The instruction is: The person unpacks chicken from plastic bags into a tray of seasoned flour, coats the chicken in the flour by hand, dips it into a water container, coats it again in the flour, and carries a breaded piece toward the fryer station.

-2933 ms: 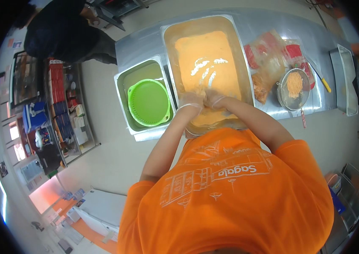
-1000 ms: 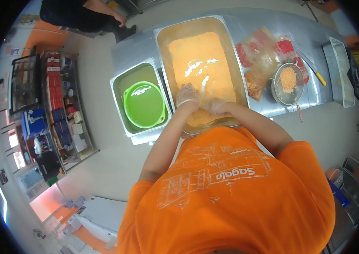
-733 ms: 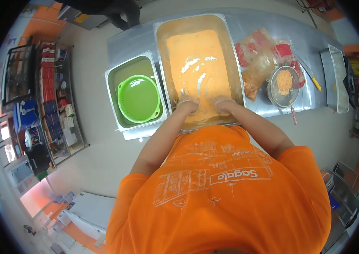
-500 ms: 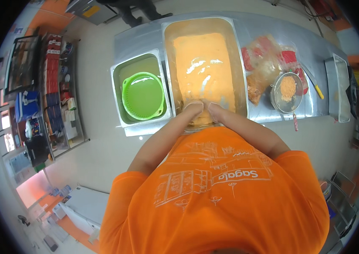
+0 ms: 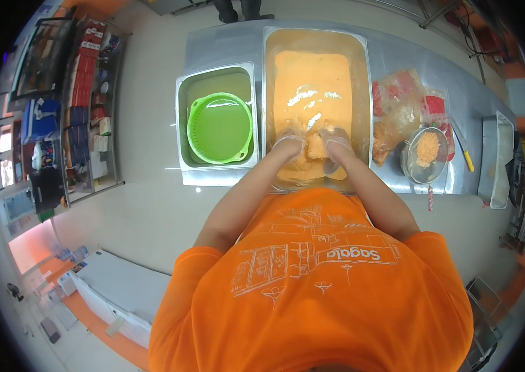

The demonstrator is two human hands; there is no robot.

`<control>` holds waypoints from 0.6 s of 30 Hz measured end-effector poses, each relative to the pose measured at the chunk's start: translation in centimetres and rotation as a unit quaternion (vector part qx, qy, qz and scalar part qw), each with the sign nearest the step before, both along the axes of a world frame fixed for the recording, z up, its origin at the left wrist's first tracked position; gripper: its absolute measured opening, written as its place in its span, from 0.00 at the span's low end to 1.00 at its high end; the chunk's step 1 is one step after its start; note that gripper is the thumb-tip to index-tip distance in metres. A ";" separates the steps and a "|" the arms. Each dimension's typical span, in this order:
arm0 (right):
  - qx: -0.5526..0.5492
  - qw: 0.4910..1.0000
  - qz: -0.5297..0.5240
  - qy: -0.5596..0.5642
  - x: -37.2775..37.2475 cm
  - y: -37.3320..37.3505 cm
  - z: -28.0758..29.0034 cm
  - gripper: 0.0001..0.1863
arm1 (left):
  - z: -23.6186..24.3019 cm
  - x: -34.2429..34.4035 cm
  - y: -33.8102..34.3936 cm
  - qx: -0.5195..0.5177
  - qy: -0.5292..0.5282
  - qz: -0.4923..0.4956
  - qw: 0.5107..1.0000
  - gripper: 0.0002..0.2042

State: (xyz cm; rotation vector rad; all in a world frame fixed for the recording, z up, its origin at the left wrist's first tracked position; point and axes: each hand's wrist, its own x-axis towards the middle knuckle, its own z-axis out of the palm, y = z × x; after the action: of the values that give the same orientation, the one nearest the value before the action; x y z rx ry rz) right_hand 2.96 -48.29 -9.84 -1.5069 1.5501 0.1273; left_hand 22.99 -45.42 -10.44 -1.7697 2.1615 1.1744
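Observation:
Both my hands wear clear gloves and are low in a deep metal tray (image 5: 268, 74) of orange breading powder (image 5: 312, 74). A blocky, powder-coated piece (image 5: 316, 147) lies between them, against the fingers of my right hand (image 5: 337, 147), which appears closed on it. My left hand (image 5: 288, 144) is just left of it, among clumps of powder; its fingers are partly hidden. What the coated piece is under the powder does not show.
Left stands a metal pan of liquid (image 5: 184, 161) holding a green plastic basket (image 5: 220, 128). To the right are plastic bags (image 5: 402, 108), a round sieve (image 5: 425, 155) with orange crumbs, a yellow-handled knife (image 5: 468, 162) and an empty-looking metal pan (image 5: 495, 164). Another person's legs (image 5: 238, 9) show beyond the table.
My hands have moved apart and slightly farther into the tray, and the coated piece now shows between them. The whole view has shifted, so the table appears farther right.

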 end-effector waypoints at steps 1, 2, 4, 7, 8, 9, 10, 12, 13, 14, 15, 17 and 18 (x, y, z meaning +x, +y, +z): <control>0.001 1.000 0.002 0.002 -0.1 -0.2 1.7 0.28 | -0.2 0.5 -0.4 0.001 0.002 0.002 1.000 0.14; 0.004 0.999 -0.034 0.007 -0.2 -0.1 3.5 0.28 | -0.5 1.1 -0.8 -0.071 -0.040 -0.062 0.995 0.14; 0.008 0.997 -0.076 0.013 -0.9 0.0 4.3 0.28 | 0.8 0.9 -1.3 -0.142 -0.080 -0.132 0.978 0.13; -0.013 0.994 0.098 0.043 -2.3 -0.2 4.4 0.29 | 3.0 0.3 -2.5 -0.087 -0.113 -0.088 0.986 0.11; -0.006 0.994 0.087 0.066 -2.4 -0.2 4.7 0.28 | 3.5 0.1 -2.8 -0.060 -0.129 -0.081 0.986 0.11; 0.001 0.993 0.076 0.088 -2.4 -0.1 5.2 0.28 | 3.8 0.1 -2.9 -0.034 -0.146 -0.072 0.986 0.12; 0.000 0.994 0.071 0.089 -2.9 -0.1 3.2 0.28 | 3.9 -0.2 -2.9 -0.035 -0.146 -0.077 0.986 0.12; -0.035 0.954 0.266 0.130 -3.8 -0.2 -1.0 0.27 | 4.0 -0.8 -2.6 0.019 -0.146 0.072 0.987 0.17; -0.049 0.933 0.326 0.141 -3.3 -0.3 0.0 0.27 | 4.2 -1.0 -2.3 0.018 -0.146 0.066 0.987 0.17; -0.038 0.941 0.312 0.125 -2.6 -0.2 1.0 0.26 | 4.4 -1.2 -1.8 -0.004 -0.161 0.041 0.986 0.19; -0.028 0.948 0.298 0.109 -1.6 0.1 2.7 0.26 | 4.6 -1.4 -1.6 -0.027 -0.176 0.016 0.984 0.22; -0.050 0.961 0.250 0.103 0.0 1.4 3.0 0.26 | 0.2 -0.5 -1.2 -0.014 -0.199 -0.013 0.980 0.23; -0.070 0.973 0.195 0.100 0.1 1.9 2.9 0.27 | -1.2 -0.5 -1.3 -0.008 -0.209 -0.033 0.977 0.23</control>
State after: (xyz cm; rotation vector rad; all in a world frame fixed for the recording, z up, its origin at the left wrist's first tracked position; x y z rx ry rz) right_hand 3.01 -46.39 -6.89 -1.9494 1.4213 0.4154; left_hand 22.50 -46.73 -11.67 -1.7442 1.9641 0.6905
